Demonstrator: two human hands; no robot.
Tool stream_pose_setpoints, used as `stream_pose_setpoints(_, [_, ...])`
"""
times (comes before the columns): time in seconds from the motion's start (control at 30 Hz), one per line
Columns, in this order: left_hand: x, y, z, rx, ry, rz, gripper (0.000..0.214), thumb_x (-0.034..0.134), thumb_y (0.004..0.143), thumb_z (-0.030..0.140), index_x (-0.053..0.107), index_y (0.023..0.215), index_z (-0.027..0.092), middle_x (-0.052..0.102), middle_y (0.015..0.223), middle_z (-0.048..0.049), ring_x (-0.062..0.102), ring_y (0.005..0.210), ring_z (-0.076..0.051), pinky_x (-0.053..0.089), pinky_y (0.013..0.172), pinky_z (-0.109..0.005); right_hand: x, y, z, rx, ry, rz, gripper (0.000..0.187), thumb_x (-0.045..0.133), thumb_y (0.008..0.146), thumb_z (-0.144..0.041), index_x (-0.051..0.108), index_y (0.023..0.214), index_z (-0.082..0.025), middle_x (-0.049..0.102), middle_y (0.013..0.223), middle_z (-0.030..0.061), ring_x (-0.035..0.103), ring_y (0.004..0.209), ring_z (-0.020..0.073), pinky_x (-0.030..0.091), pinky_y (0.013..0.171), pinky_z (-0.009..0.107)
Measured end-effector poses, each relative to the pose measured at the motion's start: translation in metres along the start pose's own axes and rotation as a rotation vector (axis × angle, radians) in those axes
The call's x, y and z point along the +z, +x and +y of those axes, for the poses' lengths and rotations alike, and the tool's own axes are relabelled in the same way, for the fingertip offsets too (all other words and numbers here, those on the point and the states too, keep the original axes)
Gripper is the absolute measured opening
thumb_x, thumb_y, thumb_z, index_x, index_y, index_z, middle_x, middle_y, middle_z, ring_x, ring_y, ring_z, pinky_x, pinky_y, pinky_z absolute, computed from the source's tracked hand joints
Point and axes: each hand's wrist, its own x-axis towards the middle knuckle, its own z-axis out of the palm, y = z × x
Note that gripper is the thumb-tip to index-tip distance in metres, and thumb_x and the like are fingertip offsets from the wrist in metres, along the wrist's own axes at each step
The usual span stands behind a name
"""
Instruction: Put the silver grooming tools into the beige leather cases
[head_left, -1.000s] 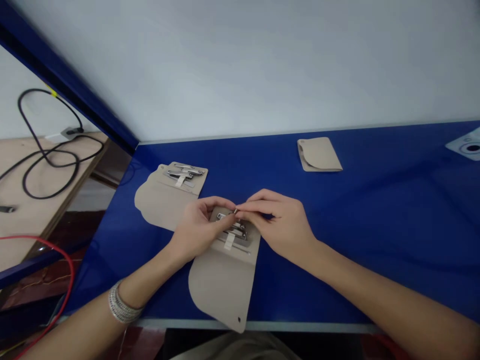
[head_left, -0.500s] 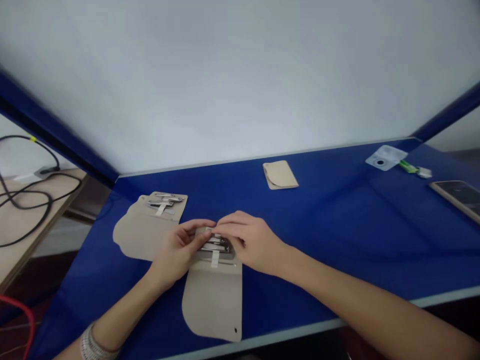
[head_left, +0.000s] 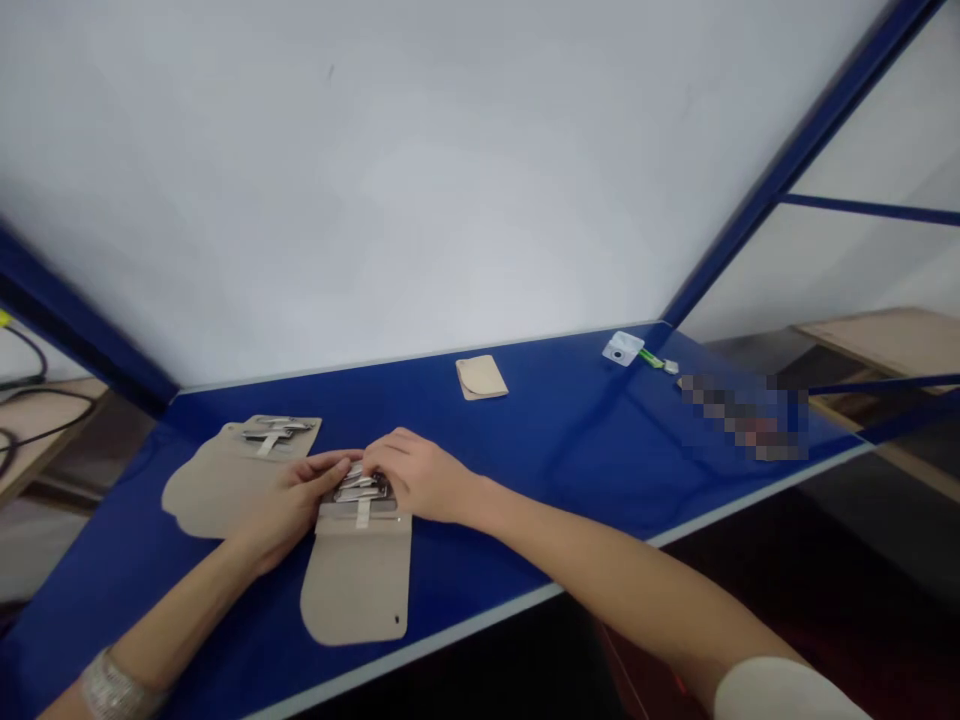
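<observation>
An unfolded beige manicure case (head_left: 356,590) lies on the blue table, its rounded flap toward me. Metal nail tools (head_left: 360,488), nail clippers among them, sit in its upper part under a white strap (head_left: 363,513). My left hand (head_left: 289,505) is closed on the case's upper left edge, thumb over the top by the tools. My right hand (head_left: 420,475) is closed with bent fingers at the upper right of the tools; its fingertips and anything in them are hidden. Left of my hands lies a second open case (head_left: 206,490) with strapped nail clippers (head_left: 277,432).
A folded beige case (head_left: 482,377) lies near the white back wall. Farther right are a clear plastic piece (head_left: 622,348), a small green item (head_left: 649,358) and a blurred-out patch (head_left: 750,420). Blue frame posts stand at both sides. Black cables (head_left: 45,395) rest on the left shelf.
The view has swung to the right, so everything sits farther left in it. Both hands stay at the top of the same case, with little change in their grip.
</observation>
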Motion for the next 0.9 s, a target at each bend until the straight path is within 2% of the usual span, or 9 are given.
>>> stream_pose_setpoints(0.07, [0.001,-0.001,0.0,0.027,-0.001,0.017,0.024,0.076,0.075,0.033,0.075,0.095,0.02,0.076,0.086,-0.0022,0.067,0.077,-0.015,0.051,0.069,-0.022,-0.002,0.001,-0.001,-0.005,0.006,-0.014,0.023,0.047,0.081,0.001,0.056,0.089,-0.018,0.066,0.099,0.0088,0.058,0.098,0.0178,0.046,0.093,0.032])
stream_pose_setpoints(0.2, [0.006,-0.004,0.001,0.06,-0.007,0.032,0.025,0.078,0.073,0.03,0.074,0.096,0.019,0.075,0.085,-0.0031,0.066,0.076,-0.014,0.05,0.068,-0.022,-0.003,0.002,-0.003,0.005,0.025,-0.02,0.023,0.046,0.079,0.003,0.053,0.082,-0.019,0.065,0.095,0.0079,0.056,0.097,0.0178,0.045,0.092,0.032])
stream_pose_setpoints(0.27, [0.007,-0.003,0.0,0.083,-0.002,0.089,0.027,0.081,0.068,0.029,0.074,0.089,0.015,0.075,0.078,-0.0053,0.066,0.072,-0.015,0.05,0.065,-0.023,-0.001,0.001,-0.004,0.015,0.039,-0.009,0.024,0.044,0.079,0.004,0.051,0.077,-0.019,0.064,0.092,0.0077,0.056,0.096,0.0175,0.044,0.092,0.032])
stream_pose_setpoints(0.37, [0.008,0.0,-0.005,0.19,0.002,0.154,0.032,0.081,0.066,0.034,0.073,0.088,0.011,0.074,0.078,-0.0076,0.065,0.069,-0.016,0.049,0.065,-0.025,0.003,-0.001,-0.004,0.024,0.059,0.037,0.024,0.043,0.078,0.003,0.048,0.072,-0.02,0.063,0.094,0.0086,0.055,0.094,0.0177,0.045,0.091,0.032])
stream_pose_setpoints(0.43, [0.008,0.002,-0.011,0.265,-0.002,0.196,0.032,0.08,0.067,0.035,0.073,0.088,0.012,0.074,0.078,-0.0053,0.064,0.07,-0.015,0.05,0.067,-0.025,0.007,-0.002,-0.003,0.014,0.074,0.078,0.023,0.043,0.078,0.002,0.049,0.072,-0.019,0.064,0.097,0.0093,0.055,0.093,0.018,0.045,0.09,0.033])
stream_pose_setpoints(0.53, [0.007,0.004,-0.018,0.297,0.015,0.214,0.03,0.078,0.068,0.038,0.074,0.086,0.014,0.074,0.077,-0.0023,0.064,0.07,-0.015,0.05,0.069,-0.025,0.012,-0.003,-0.002,0.014,0.11,0.121,0.022,0.043,0.082,-0.001,0.054,0.076,-0.019,0.066,0.098,0.0097,0.057,0.093,0.0183,0.047,0.089,0.034])
stream_pose_setpoints(0.7, [0.004,0.005,-0.022,0.349,-0.04,0.291,0.034,0.076,0.07,0.042,0.074,0.089,0.014,0.075,0.083,-0.0069,0.066,0.077,-0.02,0.052,0.075,-0.031,0.014,0.002,-0.001,0.219,0.196,0.199,0.016,0.05,0.09,-0.018,0.064,0.098,-0.018,0.069,0.097,0.0084,0.062,0.09,0.0174,0.05,0.085,0.032])
stream_pose_setpoints(0.83, [0.002,0.007,-0.023,0.364,-0.086,0.375,0.034,0.073,0.074,0.042,0.074,0.092,0.013,0.075,0.088,-0.0081,0.067,0.082,-0.02,0.052,0.077,-0.031,0.017,0.006,0.008,0.428,0.336,0.273,0.025,0.05,0.092,-0.029,0.062,0.11,-0.016,0.068,0.109,0.0109,0.064,0.097,0.0177,0.05,0.088,0.032])
stream_pose_setpoints(0.9, [0.002,0.008,-0.022,0.352,-0.098,0.411,0.032,0.072,0.075,0.041,0.074,0.091,0.013,0.075,0.09,-0.0083,0.067,0.082,-0.02,0.052,0.077,-0.03,0.018,0.007,0.013,0.508,0.383,0.254,0.028,0.051,0.092,-0.034,0.061,0.111,-0.016,0.069,0.105,0.0103,0.065,0.092,0.0179,0.051,0.083,0.031])
